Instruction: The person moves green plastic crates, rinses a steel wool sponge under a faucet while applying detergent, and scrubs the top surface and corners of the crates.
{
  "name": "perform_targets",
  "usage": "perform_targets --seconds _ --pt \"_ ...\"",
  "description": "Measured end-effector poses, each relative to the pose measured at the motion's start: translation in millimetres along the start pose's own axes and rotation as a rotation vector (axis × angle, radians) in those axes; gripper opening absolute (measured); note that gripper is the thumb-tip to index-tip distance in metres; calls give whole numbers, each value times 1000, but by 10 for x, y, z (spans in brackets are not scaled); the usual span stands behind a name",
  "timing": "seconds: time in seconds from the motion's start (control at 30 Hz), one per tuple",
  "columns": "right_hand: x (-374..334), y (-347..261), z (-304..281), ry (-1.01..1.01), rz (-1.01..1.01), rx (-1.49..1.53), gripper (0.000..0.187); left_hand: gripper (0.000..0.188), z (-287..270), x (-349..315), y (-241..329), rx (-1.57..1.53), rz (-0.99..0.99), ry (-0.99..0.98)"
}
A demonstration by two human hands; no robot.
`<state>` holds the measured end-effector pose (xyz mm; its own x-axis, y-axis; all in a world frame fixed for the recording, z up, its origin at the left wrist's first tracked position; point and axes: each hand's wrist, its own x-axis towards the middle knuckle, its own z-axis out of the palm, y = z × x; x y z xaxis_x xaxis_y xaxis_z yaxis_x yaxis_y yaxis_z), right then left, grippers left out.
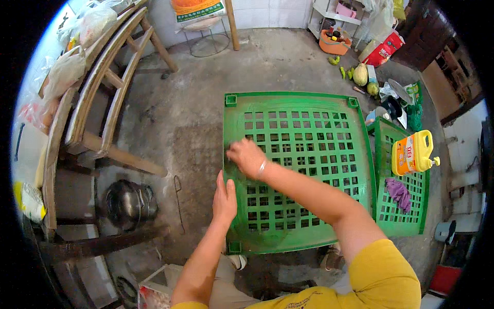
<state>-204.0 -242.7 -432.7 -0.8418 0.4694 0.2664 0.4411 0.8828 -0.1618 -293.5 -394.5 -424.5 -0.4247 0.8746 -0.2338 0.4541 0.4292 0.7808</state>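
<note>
Resting at the left edge of the green lattice panel before the person, left hand, grip open; right hand curled near that edge, whether holding anything I cannot tell.

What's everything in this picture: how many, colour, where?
large rack: 1, green, centre
small rack: 1, green, right
jug: 1, yellow, on small rack
cloth: 1, purple, on small rack
pot: 1, black, left
wooden frame: 1, brown, left
rod: 1, dark, left of large rack
plastic bags: several, whitish, upper left
basket: 1, orange, upper right
gourds: several, greenish, upper right
bag: 1, red, upper right
left hand: 1, bare, large rack's left edge
right hand: 1, bare, same edge
</note>
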Motion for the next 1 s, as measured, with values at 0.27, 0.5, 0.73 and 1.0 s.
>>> perform_targets --seconds 0.27,0.5,0.73,1.0 --pt "-60 3 -236 9 -195 170 16 63 -67 21 63 -15 -24 -30" --pt "404 670 119 152 202 49 30 66 78 57 34 -75 30 -42" --pt "-704 -478 -127 -75 -278 328 25 62 22 43 -28 -146 5 -6" --pt "411 823 -73 -1 201 -223 20 56 38 108 -51 -124 78 1"
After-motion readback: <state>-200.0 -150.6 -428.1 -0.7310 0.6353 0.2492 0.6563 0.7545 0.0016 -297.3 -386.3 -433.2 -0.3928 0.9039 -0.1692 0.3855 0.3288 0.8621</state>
